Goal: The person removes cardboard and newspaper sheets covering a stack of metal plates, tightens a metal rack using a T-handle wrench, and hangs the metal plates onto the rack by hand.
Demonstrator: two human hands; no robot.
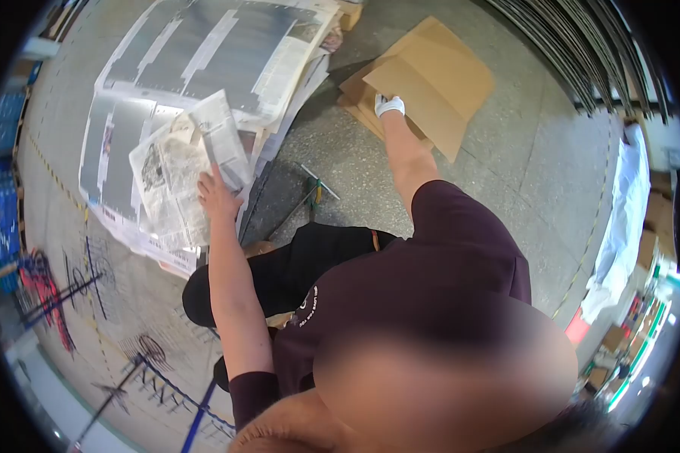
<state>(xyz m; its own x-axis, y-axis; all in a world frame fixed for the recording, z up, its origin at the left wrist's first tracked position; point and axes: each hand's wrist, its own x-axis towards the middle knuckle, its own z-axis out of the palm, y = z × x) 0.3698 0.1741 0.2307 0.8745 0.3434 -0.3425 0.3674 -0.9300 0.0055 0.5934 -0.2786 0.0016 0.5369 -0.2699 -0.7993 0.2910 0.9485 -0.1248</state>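
Observation:
My left hand (217,196) is bare and lies with its fingers apart on a crumpled sheet of newspaper (177,170). That newspaper rests on a stack of flat grey metal-looking panels (211,49), with paper strips and sheets between them. My right hand (389,106) wears a white glove and is closed on the near left edge of a brown cardboard sheet (419,94). Other folded or layered cardboard (461,64) lies under and behind it on the floor. The fingertips of my right hand are partly hidden by the cardboard.
A T-handled tool (319,183) lies on the floor near my knees. Dark curved racks (582,53) stand at the upper right, and white sheeting (619,219) at the right. Wire racks (147,362) and blue-wrapped goods (4,204) are on the left.

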